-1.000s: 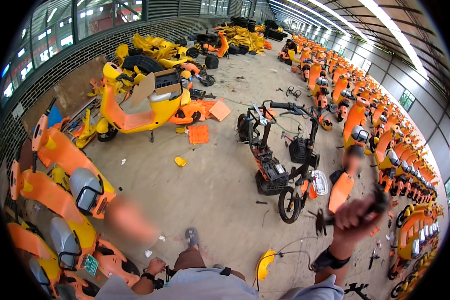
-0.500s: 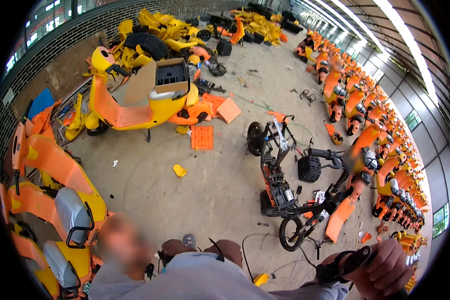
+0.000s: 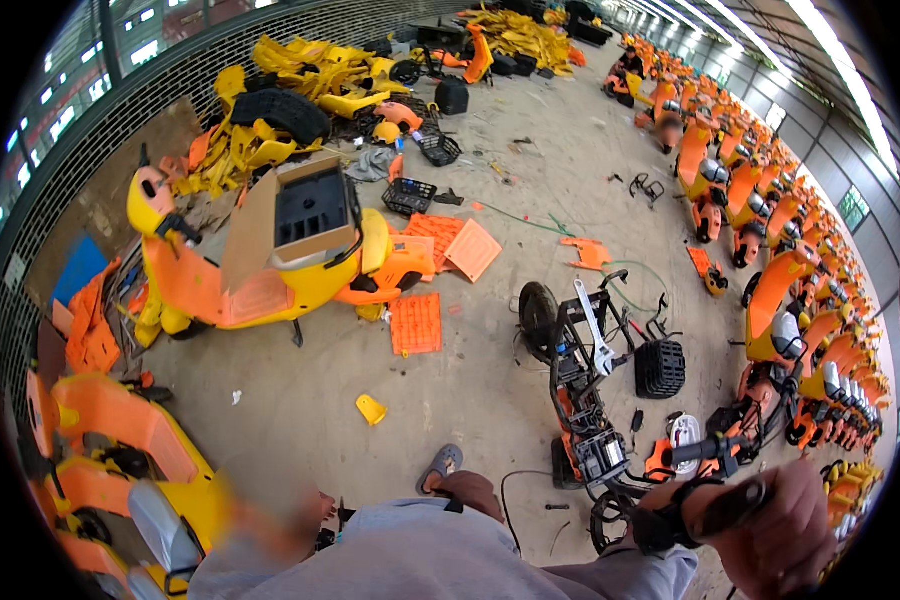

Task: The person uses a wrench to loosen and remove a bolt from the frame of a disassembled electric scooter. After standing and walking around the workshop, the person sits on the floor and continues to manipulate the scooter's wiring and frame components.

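Observation:
My right hand [image 3: 776, 535] is at the lower right, its fingers curled into a fist. A dark oval piece [image 3: 734, 507] shows at the thumb side; I cannot make out what it is. A black band circles that wrist. My left hand [image 3: 325, 506] is only partly seen low beside my leg, its forearm blurred, so its fingers cannot be read. Nearest to my right hand is a stripped scooter frame [image 3: 580, 405], its parts bare. Across the frame lies a silver adjustable wrench [image 3: 601, 352]. A handlebar with a dark grip [image 3: 698, 452] shows just above my right fist.
A yellow-orange scooter [image 3: 300, 290] carries an open cardboard box [image 3: 315, 210]. More scooters [image 3: 120, 420] stand at left; long rows [image 3: 770, 300] line the right. Yellow panels [image 3: 320, 70] are heaped at the back wall. Black baskets [image 3: 660, 368] and an orange mat [image 3: 415, 323] lie on the floor.
The scene has shifted: the stripped frame and loaded scooter sit lower and nearer. My clog-clad foot has come forward. My right hand stays curled at the lower right.

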Action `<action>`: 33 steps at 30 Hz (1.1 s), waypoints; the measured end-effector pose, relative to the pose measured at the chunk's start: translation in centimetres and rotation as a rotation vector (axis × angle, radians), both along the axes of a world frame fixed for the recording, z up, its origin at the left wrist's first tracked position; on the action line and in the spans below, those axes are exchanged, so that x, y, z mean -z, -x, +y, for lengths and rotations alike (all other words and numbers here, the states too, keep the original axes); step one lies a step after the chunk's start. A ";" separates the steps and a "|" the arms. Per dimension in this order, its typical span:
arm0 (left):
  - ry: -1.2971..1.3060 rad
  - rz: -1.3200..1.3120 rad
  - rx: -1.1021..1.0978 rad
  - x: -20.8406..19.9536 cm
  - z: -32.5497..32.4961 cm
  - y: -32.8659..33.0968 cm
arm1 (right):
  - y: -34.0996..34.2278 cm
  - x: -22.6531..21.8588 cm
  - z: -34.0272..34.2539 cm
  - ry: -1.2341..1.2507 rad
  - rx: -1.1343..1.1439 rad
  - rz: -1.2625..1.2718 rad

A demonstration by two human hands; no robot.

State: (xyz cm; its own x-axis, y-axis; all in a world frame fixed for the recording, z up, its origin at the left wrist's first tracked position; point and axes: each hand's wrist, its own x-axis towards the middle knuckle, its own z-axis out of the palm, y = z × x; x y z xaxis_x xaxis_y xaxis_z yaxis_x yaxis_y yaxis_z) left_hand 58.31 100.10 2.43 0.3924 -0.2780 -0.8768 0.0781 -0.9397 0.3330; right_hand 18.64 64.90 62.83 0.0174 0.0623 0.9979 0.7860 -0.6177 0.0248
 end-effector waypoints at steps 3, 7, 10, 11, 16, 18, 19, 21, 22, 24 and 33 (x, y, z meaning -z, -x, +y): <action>0.160 -0.018 0.093 -5.5 -13.2 -0.1 | -5.1 3.8 -10.0 -0.365 0.036 -0.329; 0.379 -0.116 -0.101 -3.5 -22.8 -3.9 | -7.4 16.8 -25.7 -1.145 0.378 0.051; 0.310 -0.068 -0.075 -6.5 -31.0 -5.6 | -10.9 25.4 -36.9 -1.776 0.706 0.629; 0.255 -0.034 -0.021 -6.3 -32.7 -6.0 | -11.2 28.6 -39.7 -2.016 0.559 0.727; 0.022 0.083 -0.224 -0.2 -40.3 -10.6 | -13.5 38.6 -49.2 -2.294 0.155 0.690; 0.056 0.221 0.218 1.9 -42.3 -12.8 | -14.8 39.6 -51.6 -2.334 0.207 0.620; -0.110 0.256 0.212 0.5 -46.9 -13.9 | -15.8 40.2 -52.7 -2.400 0.311 0.497; -0.161 0.260 0.213 -3.2 -56.7 -15.6 | -17.5 42.1 -55.3 -2.442 0.457 0.497; 0.023 0.203 0.240 -3.8 -60.7 -16.9 | -18.2 43.4 -56.7 -2.452 0.449 0.526; 0.284 0.122 0.320 -5.7 -68.8 -18.8 | -21.3 43.3 -59.6 -2.496 0.370 0.531; 0.857 -0.193 0.836 -20.5 -105.0 -14.2 | -33.2 45.3 -75.4 -2.310 -0.098 0.739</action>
